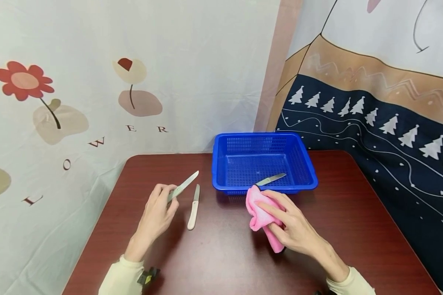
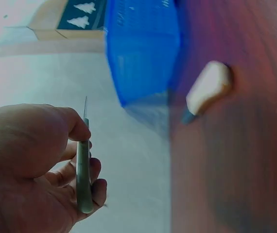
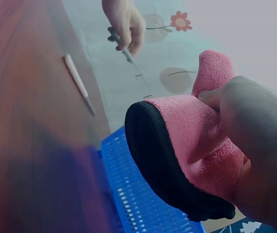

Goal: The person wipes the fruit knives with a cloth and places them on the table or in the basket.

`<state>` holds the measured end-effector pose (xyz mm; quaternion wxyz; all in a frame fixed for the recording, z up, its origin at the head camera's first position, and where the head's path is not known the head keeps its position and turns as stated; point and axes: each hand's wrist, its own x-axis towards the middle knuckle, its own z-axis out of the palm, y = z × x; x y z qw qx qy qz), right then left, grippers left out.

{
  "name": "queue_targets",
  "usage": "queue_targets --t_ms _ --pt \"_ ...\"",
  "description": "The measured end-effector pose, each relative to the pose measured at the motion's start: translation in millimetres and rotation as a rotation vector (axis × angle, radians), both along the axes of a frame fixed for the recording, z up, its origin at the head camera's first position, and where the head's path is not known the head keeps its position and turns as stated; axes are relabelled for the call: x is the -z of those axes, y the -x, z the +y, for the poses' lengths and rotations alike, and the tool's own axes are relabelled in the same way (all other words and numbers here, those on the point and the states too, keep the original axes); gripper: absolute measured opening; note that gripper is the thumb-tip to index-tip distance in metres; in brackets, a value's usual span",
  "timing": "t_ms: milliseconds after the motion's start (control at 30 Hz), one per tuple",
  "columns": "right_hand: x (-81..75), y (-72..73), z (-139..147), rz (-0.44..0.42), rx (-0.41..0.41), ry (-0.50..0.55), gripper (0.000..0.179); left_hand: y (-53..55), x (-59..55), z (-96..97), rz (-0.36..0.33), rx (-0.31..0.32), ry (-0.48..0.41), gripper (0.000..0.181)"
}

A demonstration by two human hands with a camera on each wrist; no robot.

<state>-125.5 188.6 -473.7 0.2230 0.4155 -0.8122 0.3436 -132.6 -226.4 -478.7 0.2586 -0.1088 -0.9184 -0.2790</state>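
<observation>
My left hand (image 1: 156, 213) grips a knife with a pale green handle (image 1: 174, 192), its blade pointing up and to the right above the table. In the left wrist view the same green-handled knife (image 2: 83, 174) lies between thumb and fingers. Just right of that hand, a knife with a cream handle (image 1: 193, 215) rests on the table, blade toward the back. My right hand (image 1: 295, 227) holds a bunched pink cloth (image 1: 260, 211) in front of the blue basket. Dark edging (image 3: 150, 150) on the cloth shows in the right wrist view. Another green-handled knife (image 1: 271, 179) lies inside the basket.
The blue plastic basket (image 1: 218, 164), with perforated walls, stands at the back of the dark red-brown table (image 1: 214, 262). Behind the table hangs a printed fabric backdrop (image 1: 206, 73). A patterned navy section (image 1: 384, 164) of fabric runs along the right side.
</observation>
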Motion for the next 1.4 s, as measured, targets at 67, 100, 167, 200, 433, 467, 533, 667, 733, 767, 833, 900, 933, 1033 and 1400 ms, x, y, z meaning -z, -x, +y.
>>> queue_targets --t_ms 67,100,167,200,433,467,533,667,733,767,833,900,933,1033,1400 --pt "-2.9 1.3 0 0.021 0.005 0.010 0.049 -1.1 -7.3 7.5 0.017 0.015 -0.012 0.034" --pt "-4.6 2.0 0 0.031 0.006 0.015 0.049 -1.5 -10.5 11.4 0.020 0.025 -0.017 0.034" --pt "-8.3 3.8 0 0.053 0.014 0.023 0.049 -1.6 -16.1 19.6 0.029 0.047 -0.022 0.035" --pt "-10.2 4.8 -1 0.067 0.017 0.028 0.049 -1.3 -18.5 23.8 0.033 0.058 -0.023 0.035" --pt "-22.6 11.4 -6 0.096 0.030 0.070 0.045 0.4 -28.3 51.1 0.051 0.151 -0.027 0.031" --pt "-23.9 12.1 -7 0.101 0.033 0.077 0.044 0.7 -29.0 54.4 0.058 0.162 -0.020 0.031" --pt "-26.2 13.6 -10 0.115 0.039 0.094 0.043 1.3 -30.2 60.8 0.077 0.179 -0.002 0.031" --pt "-30.6 16.2 -15 0.154 0.052 0.125 0.043 2.5 -31.5 72.2 0.126 0.213 0.036 0.029" --pt "-32.6 17.3 -18 0.176 0.060 0.131 0.043 3.0 -31.6 77.2 0.151 0.231 0.054 0.027" --pt "-33.6 17.6 -20 0.184 0.065 0.130 0.043 3.2 -31.6 79.6 0.159 0.238 0.060 0.026" --pt "-35.0 18.3 -22 0.203 0.077 0.115 0.042 3.6 -31.4 84.1 0.175 0.251 0.077 0.025" --pt "-36.1 19.0 -24 0.216 0.086 0.089 0.040 4.0 -31.4 88.4 0.181 0.262 0.092 0.024" --pt "-36.4 19.3 -25 0.218 0.089 0.073 0.039 3.9 -31.6 90.6 0.183 0.266 0.102 0.025" --pt "-36.8 20.2 -29 0.237 0.093 0.032 0.040 3.6 -32.4 96.8 0.182 0.277 0.127 0.026" --pt "-33.7 18.4 -44 0.320 0.133 -0.122 0.052 -0.6 -35.6 111.6 0.162 0.330 0.156 0.034"
